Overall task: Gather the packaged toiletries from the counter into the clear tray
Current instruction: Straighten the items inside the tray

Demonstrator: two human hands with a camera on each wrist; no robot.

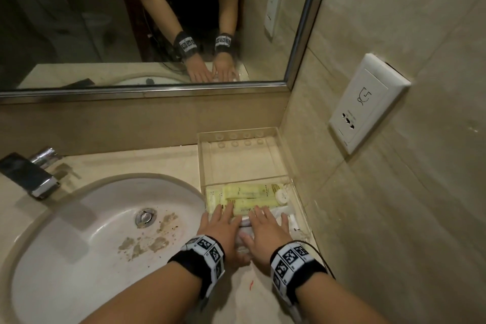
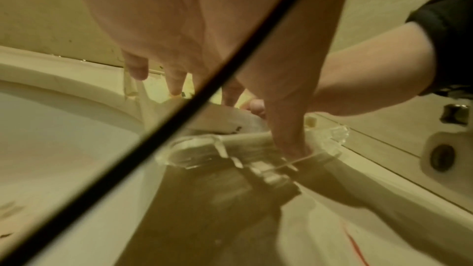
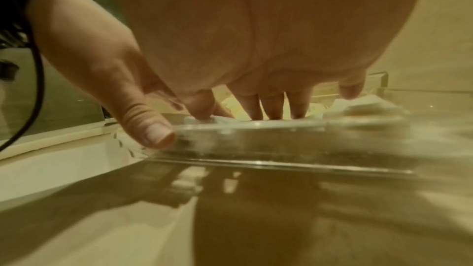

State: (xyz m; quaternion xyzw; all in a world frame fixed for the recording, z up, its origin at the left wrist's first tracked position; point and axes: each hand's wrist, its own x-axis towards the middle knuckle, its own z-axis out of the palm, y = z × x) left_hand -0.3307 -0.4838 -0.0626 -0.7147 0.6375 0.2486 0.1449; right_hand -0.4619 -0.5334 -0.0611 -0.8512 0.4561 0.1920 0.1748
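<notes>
A clear tray [image 1: 242, 163] stands on the counter in the corner to the right of the sink. Its near part holds yellow packets [image 1: 247, 193], a round white item [image 1: 281, 196] and white packets [image 1: 293, 221]; its far part is bare. Both hands lie flat over the near part with straight fingers resting on the packets. My left hand [image 1: 223, 229] covers the left side and my right hand [image 1: 265, 229] the right. In the left wrist view the left hand [image 2: 235, 116] has its thumb on the tray's near wall [image 2: 199, 149]. The right hand [image 3: 215, 124] has its thumb against that near wall [image 3: 281, 139].
The white basin [image 1: 105, 218], stained brown near the drain, lies left of the tray, with a chrome faucet [image 1: 34, 171] at its far left. A tiled wall with a white socket plate [image 1: 365, 105] rises close on the right. A mirror [image 1: 144, 21] hangs behind the counter.
</notes>
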